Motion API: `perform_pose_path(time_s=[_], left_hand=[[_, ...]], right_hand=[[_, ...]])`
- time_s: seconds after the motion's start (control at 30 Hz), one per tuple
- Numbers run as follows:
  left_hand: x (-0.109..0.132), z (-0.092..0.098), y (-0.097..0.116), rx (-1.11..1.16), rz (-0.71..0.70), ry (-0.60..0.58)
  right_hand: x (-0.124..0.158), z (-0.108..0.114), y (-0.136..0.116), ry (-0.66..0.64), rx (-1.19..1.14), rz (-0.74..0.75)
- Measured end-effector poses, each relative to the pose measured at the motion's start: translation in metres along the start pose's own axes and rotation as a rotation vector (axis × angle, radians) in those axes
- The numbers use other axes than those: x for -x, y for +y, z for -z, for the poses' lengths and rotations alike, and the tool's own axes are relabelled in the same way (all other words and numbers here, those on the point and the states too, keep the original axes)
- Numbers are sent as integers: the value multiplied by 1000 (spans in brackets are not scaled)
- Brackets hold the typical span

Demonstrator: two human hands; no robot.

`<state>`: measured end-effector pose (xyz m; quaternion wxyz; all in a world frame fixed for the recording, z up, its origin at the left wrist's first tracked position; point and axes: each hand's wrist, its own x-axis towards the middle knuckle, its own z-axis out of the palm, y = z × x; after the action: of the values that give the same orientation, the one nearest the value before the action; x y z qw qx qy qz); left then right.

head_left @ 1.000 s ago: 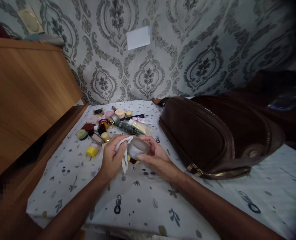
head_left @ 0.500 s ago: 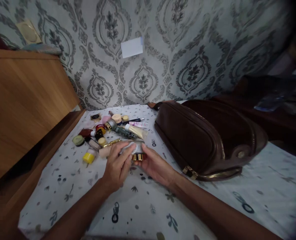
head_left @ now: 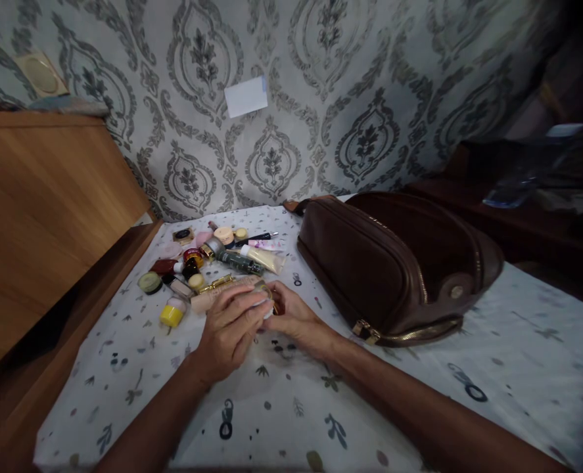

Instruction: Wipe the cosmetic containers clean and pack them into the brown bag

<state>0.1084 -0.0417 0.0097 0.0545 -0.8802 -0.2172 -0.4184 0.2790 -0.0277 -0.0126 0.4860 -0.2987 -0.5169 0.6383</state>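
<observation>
Left hand (head_left: pixel 229 328) curls over crumpled white cloth (head_left: pixel 268 314) against a grey, gold-trimmed, mostly hidden jar (head_left: pixel 275 308) between both hands, gripped by right hand (head_left: pixel 295 316); a slackened right grip could drop it against the beige cylindrical tube (head_left: pixel 207 300).

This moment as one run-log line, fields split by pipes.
left hand: white cloth at partly hidden container | right hand: gripping container | beside left hand: beige tube | right of hands: brown bag

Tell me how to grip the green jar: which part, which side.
Probably best by its round side wall, from the left: the green jar looks low and squat, and the red bottle and black-capped bottle lie close on its right.
</observation>
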Motion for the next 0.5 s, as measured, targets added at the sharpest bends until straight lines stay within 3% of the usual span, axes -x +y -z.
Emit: perform_pose_path(time_s=[0.2,0.5], left_hand=[[-2,-2,0,72,161,10],[-2,-1,-14,445,814,-53]], right_hand=[[0,0,4,-81,267,160],[10,1,4,-61,626,253]])
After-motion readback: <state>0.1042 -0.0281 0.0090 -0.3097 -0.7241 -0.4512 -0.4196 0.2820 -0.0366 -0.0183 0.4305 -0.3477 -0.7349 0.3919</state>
